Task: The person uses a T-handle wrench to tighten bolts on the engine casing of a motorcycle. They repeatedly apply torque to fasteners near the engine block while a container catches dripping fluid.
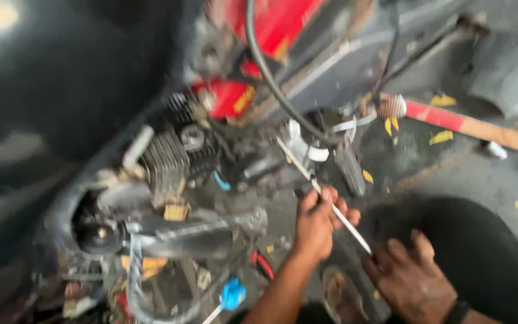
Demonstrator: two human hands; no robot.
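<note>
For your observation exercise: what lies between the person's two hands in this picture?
In the head view, a thin white rod spans the gap: the left hand grips it, and its lower end reaches the fingers of the right hand. Under it lies dark, blurred floor.

A red fuel tank (283, 21) sits above the finned engine (166, 159), with a red-ended wooden stick (472, 126) and blue cap (232, 294) nearby

You are working bare-armed, with no sleeves showing. Your left hand (314, 223) and its fingers (331, 198) are looking grimy, and your right hand (409, 279) is wearing a dark band (458, 312) at the wrist.
</note>
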